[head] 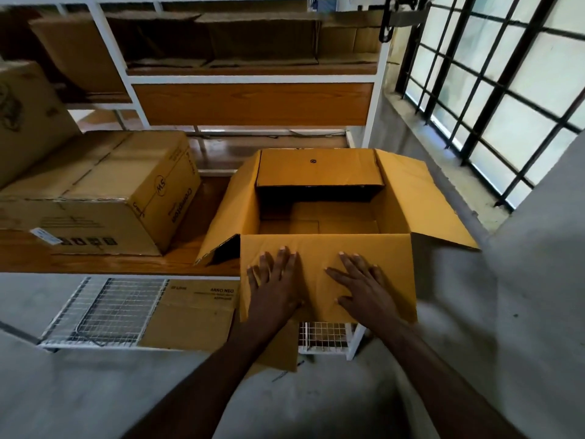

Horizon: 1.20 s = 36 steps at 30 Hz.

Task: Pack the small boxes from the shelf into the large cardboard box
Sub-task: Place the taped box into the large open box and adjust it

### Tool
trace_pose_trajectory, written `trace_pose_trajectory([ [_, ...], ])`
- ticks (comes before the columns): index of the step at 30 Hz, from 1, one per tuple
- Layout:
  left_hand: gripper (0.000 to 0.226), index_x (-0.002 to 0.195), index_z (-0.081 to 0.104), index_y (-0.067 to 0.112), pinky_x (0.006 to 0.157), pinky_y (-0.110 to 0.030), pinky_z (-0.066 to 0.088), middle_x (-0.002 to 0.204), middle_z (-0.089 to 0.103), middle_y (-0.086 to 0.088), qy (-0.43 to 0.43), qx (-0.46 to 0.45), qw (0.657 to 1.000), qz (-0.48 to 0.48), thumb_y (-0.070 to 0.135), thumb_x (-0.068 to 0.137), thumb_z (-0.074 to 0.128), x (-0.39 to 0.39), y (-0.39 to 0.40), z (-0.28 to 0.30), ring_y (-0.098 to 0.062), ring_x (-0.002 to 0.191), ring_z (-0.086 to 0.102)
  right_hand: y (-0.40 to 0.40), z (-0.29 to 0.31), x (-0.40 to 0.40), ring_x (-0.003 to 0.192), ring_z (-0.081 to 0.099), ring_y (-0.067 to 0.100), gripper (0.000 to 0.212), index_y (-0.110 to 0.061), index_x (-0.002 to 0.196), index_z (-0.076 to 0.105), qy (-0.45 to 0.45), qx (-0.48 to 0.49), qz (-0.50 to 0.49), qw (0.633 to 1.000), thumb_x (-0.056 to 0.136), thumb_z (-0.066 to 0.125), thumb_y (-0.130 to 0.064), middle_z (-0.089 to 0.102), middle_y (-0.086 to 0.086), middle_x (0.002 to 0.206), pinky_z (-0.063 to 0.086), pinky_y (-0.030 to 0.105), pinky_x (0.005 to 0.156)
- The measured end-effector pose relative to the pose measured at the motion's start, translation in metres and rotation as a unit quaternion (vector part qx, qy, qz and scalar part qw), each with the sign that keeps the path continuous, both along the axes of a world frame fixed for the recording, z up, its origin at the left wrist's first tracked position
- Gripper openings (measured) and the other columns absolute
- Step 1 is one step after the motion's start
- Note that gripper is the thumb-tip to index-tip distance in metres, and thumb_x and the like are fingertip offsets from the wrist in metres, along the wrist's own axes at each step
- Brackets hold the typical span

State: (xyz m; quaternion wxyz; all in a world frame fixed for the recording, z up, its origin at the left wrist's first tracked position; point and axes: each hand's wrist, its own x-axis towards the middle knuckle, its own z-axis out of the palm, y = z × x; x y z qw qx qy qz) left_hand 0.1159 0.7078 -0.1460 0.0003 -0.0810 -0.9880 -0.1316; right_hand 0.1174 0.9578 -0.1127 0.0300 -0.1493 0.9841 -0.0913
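Observation:
A large open cardboard box point(395, 191) stands on the wooden shelf board, its four flaps folded outward. Inside I see only its bare bottom; the far part lies in shadow under the back flap. My left hand point(275, 280) and my right hand point(361, 283) lie flat, fingers spread, on the near flap, which hangs down over the shelf edge. Neither hand holds anything. Left of the large box sits a closed brown carton point(104, 191) with printed markings, and another carton point(28, 115) leans behind it at the far left.
A white metal shelf frame point(376, 90) holds upper boards with several flat brown cartons point(253, 36). Below the working board a wire-mesh shelf point(110, 308) carries a carton point(193, 315). A barred window point(493, 83) and a grey wall stand on the right. Grey floor lies below.

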Motion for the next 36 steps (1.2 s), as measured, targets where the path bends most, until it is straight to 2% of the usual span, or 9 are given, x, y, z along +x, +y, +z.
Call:
trace_pose_trajectory([
  [5,0.137,0.172,-0.018,0.036,0.123,-0.069,-0.017,0.18,-0.025,0.001,0.038,-0.021,0.999,0.005,0.072,0.082,0.08,-0.036,-0.011,0.015,-0.042,0.164,-0.022,0.01,0.013,-0.043,0.163,-0.011,0.033,0.133,-0.046,0.166,-0.011,0.028,0.022,-0.052,0.998,0.076,0.086,-0.057,-0.015,-0.001,0.177,-0.005,0.069,0.124],
  [7,0.136,0.172,-0.016,0.036,0.123,-0.07,-0.016,0.183,-0.014,-0.002,0.038,-0.04,0.998,0.003,0.071,0.083,0.08,-0.045,-0.012,0.019,-0.041,0.166,-0.017,0.013,0.02,-0.06,0.163,-0.006,0.038,0.138,-0.042,0.166,-0.014,0.025,0.031,-0.064,0.997,0.073,0.087,-0.06,-0.008,0.004,0.178,-0.004,0.07,0.123],
  [10,0.131,0.174,-0.007,0.035,0.127,-0.076,-0.004,0.183,0.005,-0.006,0.036,-0.06,0.997,0.012,0.064,0.084,0.083,-0.051,-0.01,0.023,-0.041,0.167,-0.007,0.014,0.025,-0.073,0.161,0.014,0.039,0.127,-0.04,0.168,0.0,0.019,0.053,-0.051,0.997,0.076,0.087,-0.058,0.017,0.004,0.176,0.005,0.073,0.125],
  [13,0.128,0.174,-0.004,0.033,0.127,-0.078,0.002,0.182,0.01,-0.008,0.036,-0.068,0.997,0.018,0.059,0.086,0.084,-0.052,-0.006,0.021,-0.042,0.167,-0.004,0.013,0.027,-0.073,0.153,0.03,0.035,0.117,-0.039,0.167,0.014,0.034,0.067,-0.046,0.996,0.077,0.087,-0.055,0.036,0.0,0.167,0.011,0.071,0.125],
  [21,0.115,0.174,0.006,0.037,0.126,-0.074,-0.009,0.182,0.014,-0.005,0.021,-0.058,0.998,0.005,0.065,0.089,0.077,-0.06,-0.006,0.041,-0.039,0.168,0.001,0.023,0.038,-0.074,0.158,0.022,0.034,0.116,-0.037,0.169,0.01,0.004,0.038,-0.011,0.999,0.081,0.084,-0.056,0.027,-0.002,0.172,0.006,0.069,0.127],
  [25,0.101,0.173,0.014,0.038,0.131,-0.07,-0.001,0.179,0.026,0.001,0.018,0.012,1.0,0.009,0.07,0.094,0.068,-0.076,-0.017,0.058,-0.033,0.168,0.011,0.026,0.054,-0.09,0.159,0.023,0.03,0.108,-0.038,0.168,0.016,-0.041,0.005,0.017,0.999,0.083,0.079,-0.063,0.027,-0.005,0.173,0.007,0.065,0.128],
  [28,0.088,0.172,0.022,0.037,0.132,-0.064,0.006,0.178,0.03,0.003,0.038,0.041,0.998,0.008,0.072,0.099,0.057,-0.097,-0.022,0.078,-0.03,0.167,0.017,0.021,0.073,-0.111,0.157,0.03,0.025,0.093,-0.036,0.166,0.025,-0.037,-0.007,0.024,0.999,0.09,0.07,-0.066,0.033,-0.004,0.171,0.02,0.054,0.128],
  [31,0.075,0.171,0.027,0.034,0.134,-0.062,0.013,0.176,0.034,0.003,0.072,0.056,0.996,0.001,0.06,0.107,0.056,-0.127,-0.026,0.089,-0.029,0.166,0.021,0.008,0.092,-0.137,0.151,0.04,0.022,0.076,-0.033,0.162,0.037,0.007,-0.051,-0.009,0.999,0.097,0.067,-0.058,0.042,-0.004,0.165,0.04,0.046,0.119],
  [36,0.074,0.171,0.029,0.029,0.133,-0.063,0.017,0.175,0.036,0.0,0.083,0.055,0.995,-0.02,0.045,0.107,0.063,-0.196,-0.043,0.094,-0.031,0.166,0.021,-0.014,0.098,-0.189,0.142,0.053,0.019,0.06,-0.027,0.155,0.049,0.077,-0.096,-0.052,0.991,0.1,0.07,-0.038,0.055,-0.002,0.156,0.051,0.041,0.109],
])
